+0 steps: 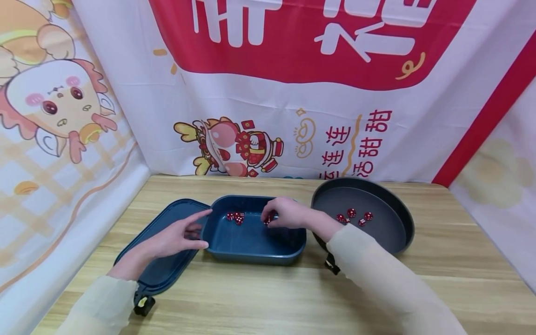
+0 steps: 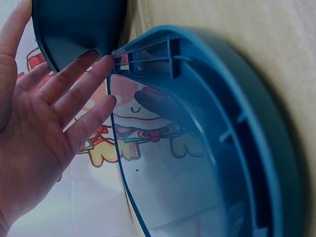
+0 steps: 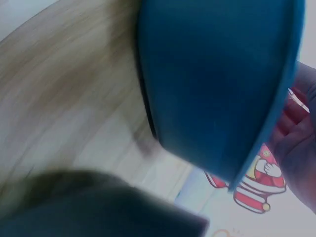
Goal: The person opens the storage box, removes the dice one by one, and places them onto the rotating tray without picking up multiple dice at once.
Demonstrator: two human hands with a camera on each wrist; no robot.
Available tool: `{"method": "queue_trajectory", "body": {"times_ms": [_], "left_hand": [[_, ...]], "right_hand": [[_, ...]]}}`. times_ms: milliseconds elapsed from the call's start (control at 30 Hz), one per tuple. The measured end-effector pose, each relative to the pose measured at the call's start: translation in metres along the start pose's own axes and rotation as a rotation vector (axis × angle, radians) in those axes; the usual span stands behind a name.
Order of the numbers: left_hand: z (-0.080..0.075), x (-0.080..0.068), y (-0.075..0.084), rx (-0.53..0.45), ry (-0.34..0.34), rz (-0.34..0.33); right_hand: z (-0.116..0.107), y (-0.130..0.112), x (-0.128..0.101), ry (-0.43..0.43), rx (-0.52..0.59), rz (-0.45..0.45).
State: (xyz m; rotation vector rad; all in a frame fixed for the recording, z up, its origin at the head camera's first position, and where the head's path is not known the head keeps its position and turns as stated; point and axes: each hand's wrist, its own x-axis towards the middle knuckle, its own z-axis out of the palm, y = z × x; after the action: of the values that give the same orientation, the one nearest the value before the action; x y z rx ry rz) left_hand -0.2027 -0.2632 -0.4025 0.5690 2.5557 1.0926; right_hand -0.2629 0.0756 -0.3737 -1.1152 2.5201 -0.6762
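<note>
A: What writing can we read?
B: On the hanging cloth (image 1: 293,97) we make out 连连 and 甜甜 in red; the big white characters are cut off.
A: And the hands?
B: We see the right hand (image 1: 289,213) pinching a red die (image 1: 268,221) inside the blue box (image 1: 247,244), right of a dice cluster (image 1: 238,217). The left hand (image 1: 177,239) spreads its fingers apart by the box's left end, over the lid (image 1: 169,215). More dice (image 1: 351,213) lie in the round pan (image 1: 335,197).

The table (image 1: 268,293) has pale wood grain. Behind it hangs a white cloth (image 1: 289,98) with a red panel (image 1: 289,60), cartoons (image 1: 238,148) and a red stripe (image 1: 487,114); the left cloth (image 1: 63,186) shows a large cartoon face (image 1: 60,104) above pale orange checks.
</note>
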Motion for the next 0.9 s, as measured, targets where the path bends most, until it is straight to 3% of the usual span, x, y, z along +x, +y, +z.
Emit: {"method": "queue_trajectory", "body": {"times_ms": [167, 533, 900], "left_hand": [[0.000, 0.000, -0.001, 0.001, -0.001, 0.002], [0.000, 0.001, -0.001, 0.004, -0.004, -0.003], [-0.001, 0.001, 0.000, -0.003, -0.010, -0.001]], "right_hand": [[-0.009, 0.006, -0.022, 0.008, 0.027, -0.042], [-0.030, 0.025, -0.076, 0.112, 0.080, -0.062], [-0.035, 0.055, -0.132, 0.214, 0.032, 0.008]]}}
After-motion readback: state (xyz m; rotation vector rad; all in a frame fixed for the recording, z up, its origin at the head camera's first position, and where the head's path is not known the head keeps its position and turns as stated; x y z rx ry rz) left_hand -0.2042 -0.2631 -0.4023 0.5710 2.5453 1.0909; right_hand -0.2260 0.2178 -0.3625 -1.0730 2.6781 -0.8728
